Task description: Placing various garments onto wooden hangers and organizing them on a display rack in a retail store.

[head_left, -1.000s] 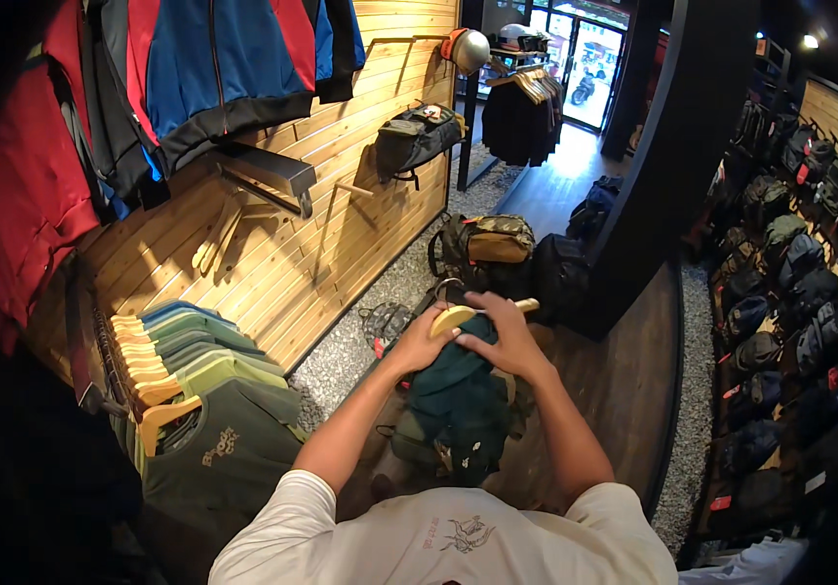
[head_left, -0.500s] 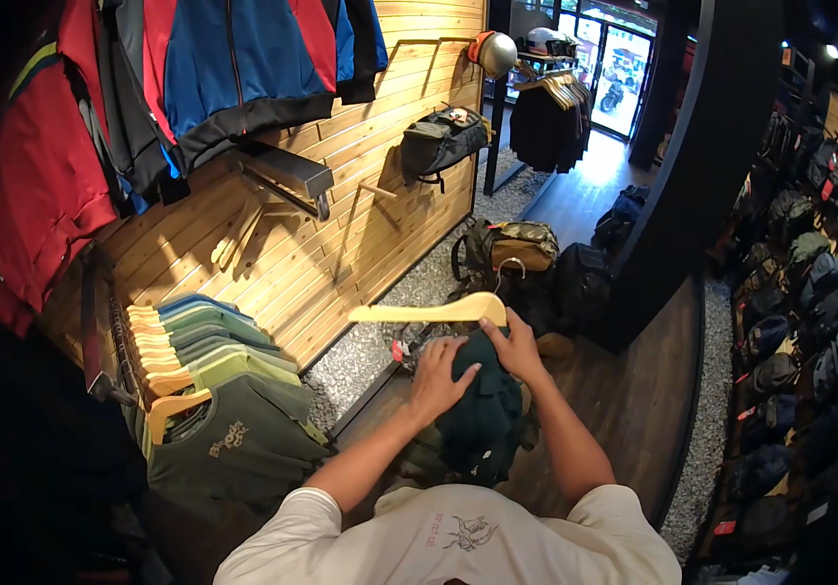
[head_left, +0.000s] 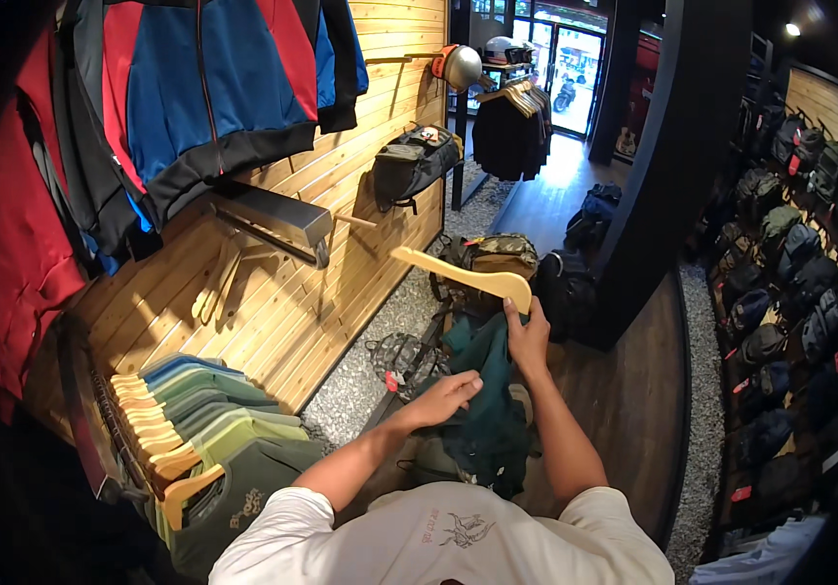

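Observation:
My right hand (head_left: 529, 336) is closed on the thick end of a pale wooden clothes hanger (head_left: 467, 277), which tilts up to the left. A dark green garment (head_left: 482, 424) hangs below it, bunched and partly hidden by my hands. Over the garment's left side is my left hand (head_left: 446, 398), fingers curled together; whether cloth is pinched in them is hidden. The hanger's hook cannot be made out.
Shirts on wooden hangers (head_left: 160, 429) fill a rail at lower left. Above hang red and blue jackets (head_left: 214, 88) by a metal bracket (head_left: 272, 216). Backpacks (head_left: 497, 255) stand ahead; a black pillar (head_left: 662, 185) rises on the right, with bag shelves (head_left: 789, 292) beyond.
The hanger has tipped, its free end now higher than the end I hold. My left hand has drawn back, its spread fingers now curled. The green garment hangs more loosely.

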Demonstrator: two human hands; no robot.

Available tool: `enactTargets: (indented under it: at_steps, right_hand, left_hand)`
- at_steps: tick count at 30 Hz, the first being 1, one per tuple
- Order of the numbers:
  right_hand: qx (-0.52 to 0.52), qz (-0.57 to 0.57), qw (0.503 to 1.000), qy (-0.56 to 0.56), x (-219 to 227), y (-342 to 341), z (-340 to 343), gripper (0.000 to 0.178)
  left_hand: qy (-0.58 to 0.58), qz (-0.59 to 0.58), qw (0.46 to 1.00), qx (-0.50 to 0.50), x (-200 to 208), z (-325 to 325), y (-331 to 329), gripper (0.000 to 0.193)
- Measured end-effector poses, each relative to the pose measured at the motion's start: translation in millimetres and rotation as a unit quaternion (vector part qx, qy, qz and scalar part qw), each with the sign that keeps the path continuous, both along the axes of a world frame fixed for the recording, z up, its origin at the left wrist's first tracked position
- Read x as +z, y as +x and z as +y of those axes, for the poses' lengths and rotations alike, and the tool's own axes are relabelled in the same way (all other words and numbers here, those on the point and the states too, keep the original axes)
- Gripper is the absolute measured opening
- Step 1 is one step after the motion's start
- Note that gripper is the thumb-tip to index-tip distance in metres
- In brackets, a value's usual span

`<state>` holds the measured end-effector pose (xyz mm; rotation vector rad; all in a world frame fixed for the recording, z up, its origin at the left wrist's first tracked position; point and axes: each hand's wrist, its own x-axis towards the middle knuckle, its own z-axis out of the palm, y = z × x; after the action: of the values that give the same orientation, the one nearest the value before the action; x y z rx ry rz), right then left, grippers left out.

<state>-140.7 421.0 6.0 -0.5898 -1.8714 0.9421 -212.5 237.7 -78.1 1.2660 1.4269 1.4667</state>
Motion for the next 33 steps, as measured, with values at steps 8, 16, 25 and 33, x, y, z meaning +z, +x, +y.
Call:
enactTargets:
  at_steps: [8, 16, 25, 33]
  right_hand:
    - [0.147, 0.062, 0.976, -0.150, 6.9, -29.7, -26.9, 0.042]
    - [0.039, 0.105, 0.988, -0.108, 2.9, 1.0, 23.2, 0.026]
    - [0.078, 0.019, 0.968, -0.237, -0.2, 34.0, 5.0, 0.038]
    - [0.064, 0.039, 0.946, -0.316, 28.0, 64.3, 24.0, 0.027]
  left_hand:
    - [0.061, 0.229, 0.936, 0.261, 19.6, 22.4, -58.4, 0.033]
    - [0.070, 0.150, 0.938, 0.304, 51.8, 21.7, -89.6, 0.021]
    - [0.157, -0.021, 0.964, 0.212, 72.2, 44.1, -69.7, 0.024]
    - [0.092, 0.269, 0.891, 0.353, 70.0, 37.6, -73.9, 0.023]
